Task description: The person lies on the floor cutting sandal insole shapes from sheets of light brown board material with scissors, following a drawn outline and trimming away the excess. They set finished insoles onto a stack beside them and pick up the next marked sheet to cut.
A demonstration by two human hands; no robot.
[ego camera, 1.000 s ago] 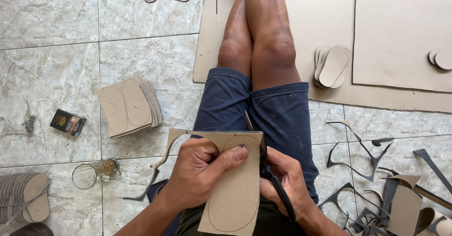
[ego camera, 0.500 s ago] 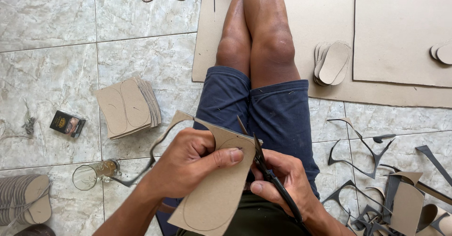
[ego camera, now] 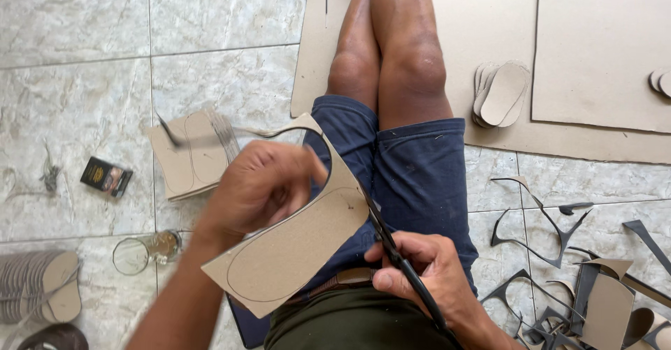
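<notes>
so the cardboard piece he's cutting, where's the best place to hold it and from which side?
Probably the broad uncut part of the cardboard piece, from its left edge, away from the scissors. The left hand already pinches it near the top on that side. The scissors enter from the right edge, worked by the right hand, so the left side looks clear of the blades.

One small package lay on the tiled floor [ego camera: 84, 63]: a flat rectangular black box [ego camera: 105, 176] with an orange-gold oval mark on its face (print too small to tell apart), turned at a slant. It sat just left of a stack of cardboard pieces [ego camera: 192, 156] and above a clear glass [ego camera: 143, 251]. No signs or screens showed.
</notes>
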